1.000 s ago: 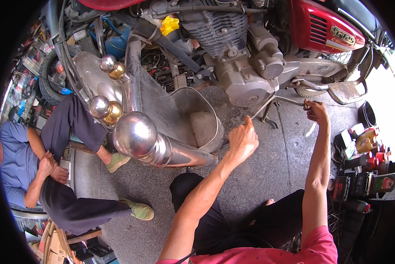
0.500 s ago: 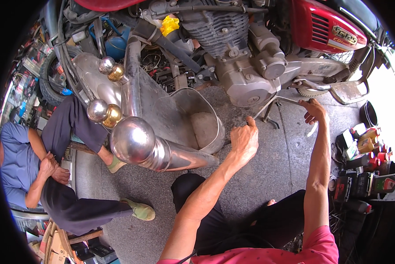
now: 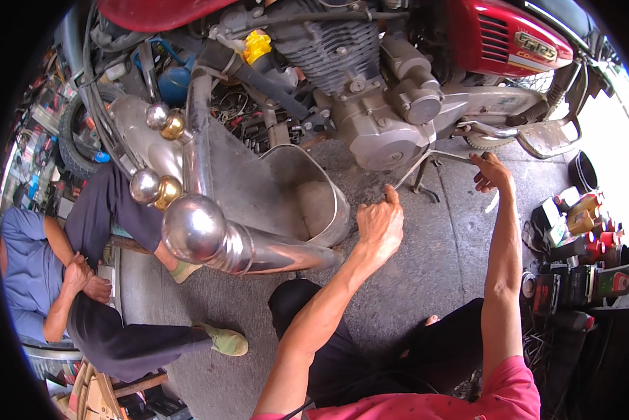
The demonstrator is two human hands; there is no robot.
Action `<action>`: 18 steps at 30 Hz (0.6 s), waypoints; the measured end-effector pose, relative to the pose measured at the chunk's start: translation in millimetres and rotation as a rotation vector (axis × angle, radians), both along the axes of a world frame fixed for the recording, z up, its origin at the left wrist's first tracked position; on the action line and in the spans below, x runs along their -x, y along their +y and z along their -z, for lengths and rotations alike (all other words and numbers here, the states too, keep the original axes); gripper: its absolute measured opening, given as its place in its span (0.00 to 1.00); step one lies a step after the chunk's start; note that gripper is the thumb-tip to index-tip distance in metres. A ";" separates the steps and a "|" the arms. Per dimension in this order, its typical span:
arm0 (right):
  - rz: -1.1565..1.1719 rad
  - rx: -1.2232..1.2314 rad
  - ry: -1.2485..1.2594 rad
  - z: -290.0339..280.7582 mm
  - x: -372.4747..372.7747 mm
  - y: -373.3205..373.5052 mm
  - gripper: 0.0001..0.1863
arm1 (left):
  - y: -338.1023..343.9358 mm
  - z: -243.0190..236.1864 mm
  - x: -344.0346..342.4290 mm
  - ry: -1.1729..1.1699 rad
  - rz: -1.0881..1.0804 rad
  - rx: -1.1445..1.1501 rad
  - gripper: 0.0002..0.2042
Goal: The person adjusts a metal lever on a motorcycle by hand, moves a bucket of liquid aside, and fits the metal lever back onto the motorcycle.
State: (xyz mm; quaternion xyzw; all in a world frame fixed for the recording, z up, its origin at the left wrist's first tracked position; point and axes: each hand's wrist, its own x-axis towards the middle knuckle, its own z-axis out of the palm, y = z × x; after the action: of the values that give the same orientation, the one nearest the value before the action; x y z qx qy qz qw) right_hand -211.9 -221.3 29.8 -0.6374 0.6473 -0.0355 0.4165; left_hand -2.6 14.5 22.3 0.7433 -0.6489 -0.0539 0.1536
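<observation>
A pale, narrow cord-like strip runs in a V from the underside of the silver engine to both of my hands. My left hand is closed at the strip's left end, with the index finger pointing up along it. At the right end, my right hand grips the strip between thumb and fingers. A short white end shows below the right hand. What the strip passes around under the engine is too small to make out. A dark metal stand leg reaches the floor between my hands.
A polished metal guard tube with a big ball end and a grey tray-like panel stand left of my left arm. Another person sits at the far left, hands together. Bottles and boxes crowd the right, beside a black bucket.
The view has shifted slightly, so the motorcycle sits a little further left. Both hands stay at the strip's ends, and its V shape is almost the same.
</observation>
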 end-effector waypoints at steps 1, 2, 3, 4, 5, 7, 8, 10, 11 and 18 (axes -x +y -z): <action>-0.006 -0.003 -0.016 -0.1 -0.7 0.8 0.27 | 7.4 -6.2 -0.7 -0.061 0.002 0.023 0.27; 0.029 0.016 -0.039 -2.3 -0.2 4.7 0.28 | 12.0 -11.3 0.5 -0.110 0.019 0.054 0.27; 0.029 0.046 -0.065 0.1 3.3 5.1 0.28 | 20.9 -31.3 1.3 -0.053 0.064 -0.013 0.25; 0.026 0.054 -0.080 -0.6 2.9 6.9 0.27 | 31.3 -47.3 -0.1 -0.058 0.093 -0.044 0.24; 0.033 0.049 -0.084 2.2 4.2 5.1 0.26 | 41.3 -63.2 -1.1 -0.031 0.133 -0.043 0.22; 0.060 0.074 -0.091 -7.4 -6.9 16.7 0.24 | 59.1 -105.5 1.3 -0.046 0.201 0.031 0.21; 0.059 0.079 -0.080 -3.7 -5.5 14.2 0.25 | 63.7 -125.5 8.5 -0.153 0.239 0.109 0.20; 0.019 0.096 -0.077 -12.6 -13.8 22.3 0.27 | 67.6 -176.1 29.6 -0.198 0.270 0.147 0.19; -0.014 0.081 -0.064 -10.9 -7.9 15.8 0.27 | 66.6 -194.1 43.2 -0.209 0.333 0.241 0.20; 0.111 0.147 -0.039 -23.2 23.9 24.0 0.26 | 66.3 -251.8 111.9 -0.277 0.683 0.625 0.16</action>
State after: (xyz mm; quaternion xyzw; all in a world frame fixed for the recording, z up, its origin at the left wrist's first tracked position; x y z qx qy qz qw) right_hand -235.8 -197.3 53.1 -0.6285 0.6691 -0.1184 0.3786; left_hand -114.5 80.7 274.1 0.4059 -0.8554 0.1958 0.2555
